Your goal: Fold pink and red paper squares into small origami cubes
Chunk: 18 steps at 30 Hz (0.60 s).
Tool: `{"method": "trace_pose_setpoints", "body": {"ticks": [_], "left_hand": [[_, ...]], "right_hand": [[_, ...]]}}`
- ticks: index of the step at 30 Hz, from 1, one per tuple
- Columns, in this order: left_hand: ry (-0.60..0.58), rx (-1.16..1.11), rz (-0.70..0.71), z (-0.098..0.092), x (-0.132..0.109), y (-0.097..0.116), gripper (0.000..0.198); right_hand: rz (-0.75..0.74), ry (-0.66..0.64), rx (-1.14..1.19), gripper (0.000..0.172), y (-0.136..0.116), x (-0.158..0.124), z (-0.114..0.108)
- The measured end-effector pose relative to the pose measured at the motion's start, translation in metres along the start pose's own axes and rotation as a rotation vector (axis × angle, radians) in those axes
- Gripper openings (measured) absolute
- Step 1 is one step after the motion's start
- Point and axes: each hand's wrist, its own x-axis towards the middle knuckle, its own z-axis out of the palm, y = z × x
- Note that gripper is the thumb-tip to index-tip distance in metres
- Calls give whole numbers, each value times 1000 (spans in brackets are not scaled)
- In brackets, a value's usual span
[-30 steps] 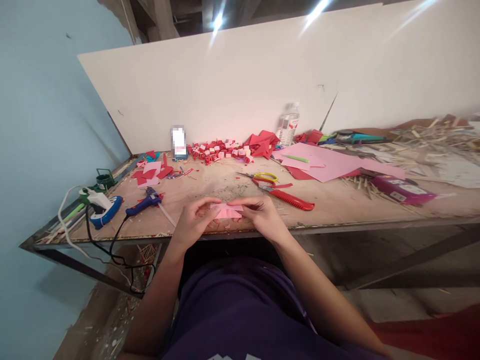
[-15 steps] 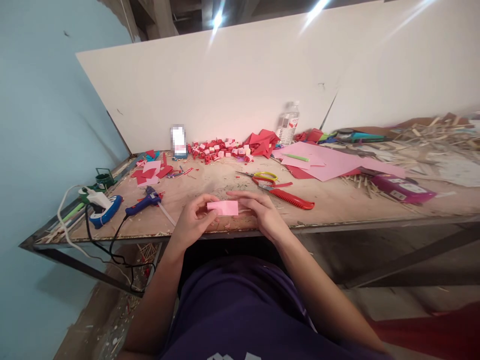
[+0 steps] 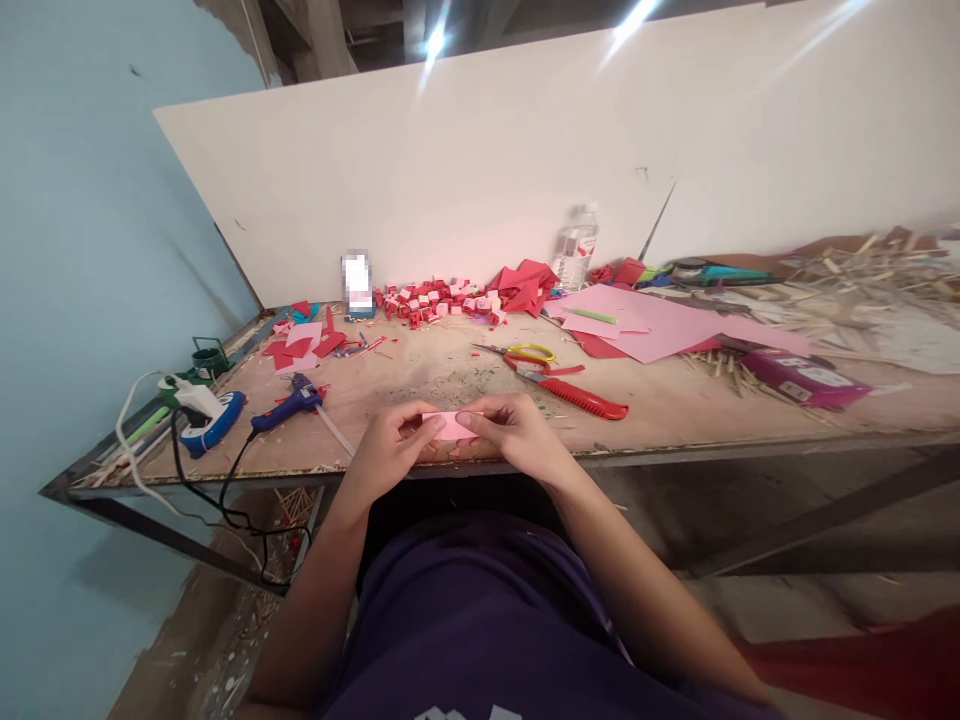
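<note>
A small pink paper strip (image 3: 448,427) is held level at the table's front edge, one end in each hand. My left hand (image 3: 391,440) pinches its left end, thumb on the near face. My right hand (image 3: 519,432) grips the right end the same way, with the fingers behind the paper mostly hidden. Beyond the right hand lie scissors (image 3: 531,354) with yellow and red handles and a red utility knife (image 3: 585,396). Left of my left hand rests a blue glue gun (image 3: 289,402).
At the back sit a pile of small red and pink paper pieces (image 3: 439,300), a phone (image 3: 358,283) and a plastic bottle (image 3: 578,248). Pink sheets (image 3: 660,322) and a purple pack (image 3: 806,380) lie to the right. A blue power strip (image 3: 214,425) with cords stands at the left edge.
My right hand has closed from spread fingers to a pinch on the paper strip's right end. The strip now sits slightly lower, with more of it covered by the thumbs.
</note>
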Motion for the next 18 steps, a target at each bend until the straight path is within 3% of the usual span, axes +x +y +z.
{"method": "trace_pose_setpoints", "body": {"ticks": [7, 12, 18], "left_hand": [[40, 19, 17, -1, 0, -3, 28], [-24, 32, 16, 0, -3, -3, 25], [-44, 66, 8, 2, -3, 2, 29]], "right_hand": [[-44, 13, -94, 34, 0, 0, 0], [-76, -60, -120, 32, 0, 1, 0], [-85, -23, -153, 33, 5, 1, -1]]}}
